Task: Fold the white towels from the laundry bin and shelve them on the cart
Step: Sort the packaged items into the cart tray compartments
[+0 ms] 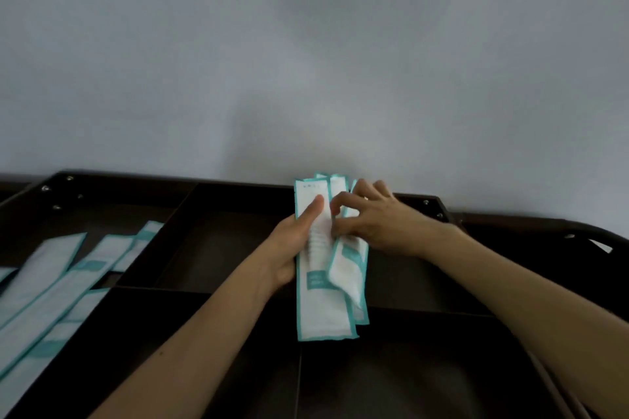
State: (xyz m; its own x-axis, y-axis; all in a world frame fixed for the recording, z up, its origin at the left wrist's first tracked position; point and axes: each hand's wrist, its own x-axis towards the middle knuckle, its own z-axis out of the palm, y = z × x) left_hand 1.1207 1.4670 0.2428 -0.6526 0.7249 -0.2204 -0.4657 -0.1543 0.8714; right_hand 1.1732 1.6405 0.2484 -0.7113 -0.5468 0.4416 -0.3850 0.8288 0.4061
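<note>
Between left hand (289,248) and right hand (377,219), gripped teal-edged packets (323,306) fan out.

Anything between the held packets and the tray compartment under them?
Nothing visible. The left hand grips the packet bundle and the right hand pinches one of its packets. The tray compartment beneath looks bare. The loose packets lie far left, out of the way.

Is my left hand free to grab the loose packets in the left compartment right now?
Probably not yet: the left hand grips the held bundle. The loose packets lie uncovered, so the way looks free once it lets go.
</note>
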